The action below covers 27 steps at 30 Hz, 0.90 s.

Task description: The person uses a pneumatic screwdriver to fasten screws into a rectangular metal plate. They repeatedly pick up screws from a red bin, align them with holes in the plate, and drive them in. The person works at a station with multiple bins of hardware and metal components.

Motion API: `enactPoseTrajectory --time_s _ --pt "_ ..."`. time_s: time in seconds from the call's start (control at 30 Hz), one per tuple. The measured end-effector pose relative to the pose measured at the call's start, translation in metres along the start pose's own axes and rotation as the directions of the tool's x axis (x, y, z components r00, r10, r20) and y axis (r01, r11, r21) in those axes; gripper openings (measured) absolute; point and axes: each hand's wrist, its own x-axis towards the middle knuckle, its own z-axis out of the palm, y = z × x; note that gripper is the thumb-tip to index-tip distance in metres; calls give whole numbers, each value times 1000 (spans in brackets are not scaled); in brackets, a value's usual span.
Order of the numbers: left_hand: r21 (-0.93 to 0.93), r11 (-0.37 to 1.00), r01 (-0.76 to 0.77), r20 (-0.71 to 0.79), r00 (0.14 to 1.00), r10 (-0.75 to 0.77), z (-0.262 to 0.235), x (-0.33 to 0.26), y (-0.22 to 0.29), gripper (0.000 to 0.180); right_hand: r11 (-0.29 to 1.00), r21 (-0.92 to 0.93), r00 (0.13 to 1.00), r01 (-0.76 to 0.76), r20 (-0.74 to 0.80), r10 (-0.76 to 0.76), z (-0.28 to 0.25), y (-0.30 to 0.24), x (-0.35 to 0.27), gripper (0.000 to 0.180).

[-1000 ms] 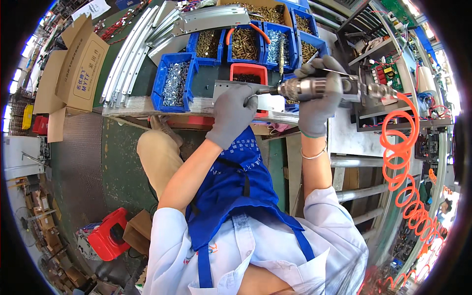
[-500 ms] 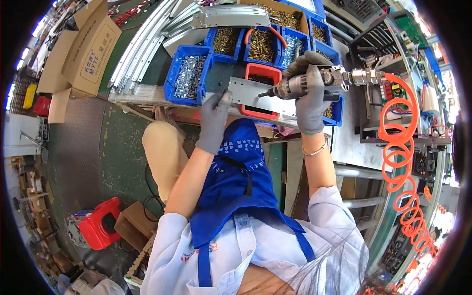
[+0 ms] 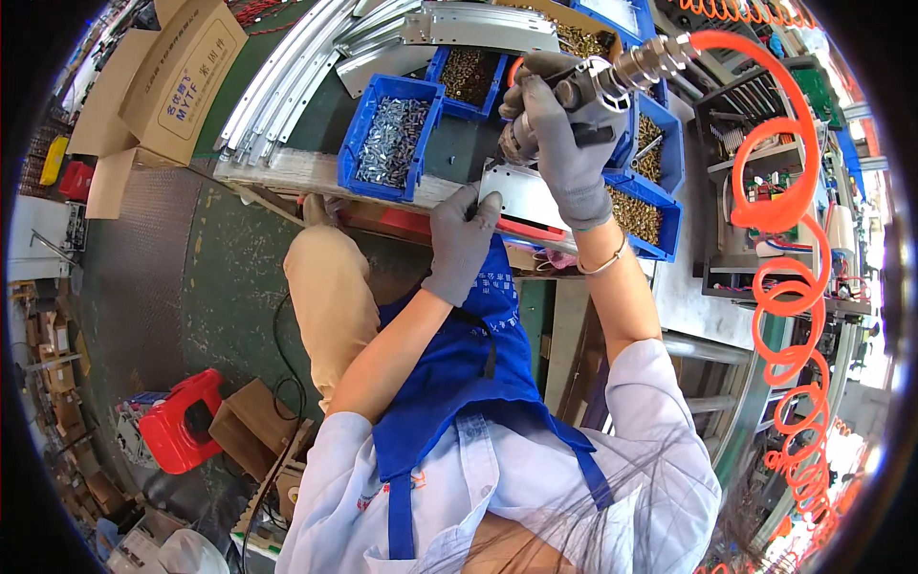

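My left hand (image 3: 461,244), in a grey glove, is closed on the near left corner of a flat metal plate (image 3: 526,196) with small holes. In my gloved right hand (image 3: 572,163) is a silver and black pneumatic hand tool (image 3: 595,84), held slanted above the plate. Its nose (image 3: 516,143) points down and left toward the plate's upper left corner; whether the tip touches the metal cannot be made out. An orange coiled air hose (image 3: 796,153) runs from the tool's back end. Beneath the plate shows the rim of a red bin (image 3: 535,231).
Blue bins hold silver fasteners (image 3: 390,139) on the left and brass-coloured ones (image 3: 636,212) on the right. Long metal strips (image 3: 287,81) lie at the back left. An open cardboard box (image 3: 182,81) stands beyond the bench's left end. Hose coils hang down my right side.
The tool has turned from nearly level to slanting, its nose now nearer the plate's left end. My left hand and the plate have shifted right. The view has shifted slightly too.
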Motion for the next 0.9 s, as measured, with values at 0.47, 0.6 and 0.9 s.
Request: enactPoseTrajectory --time_s 0.47,0.6,0.9 --pt "-421 845 330 169 944 -284 -13 -6 4 29 994 79 996 72 39 -75 4 -22 0 12" --pt "-685 589 428 368 902 -227 -52 -16 5 34 981 181 997 -75 31 70 -10 -48 -18 21" --pt "-533 692 487 412 864 -290 -56 -23 42 28 927 367 997 -82 42 72 -33 -55 -61 41"
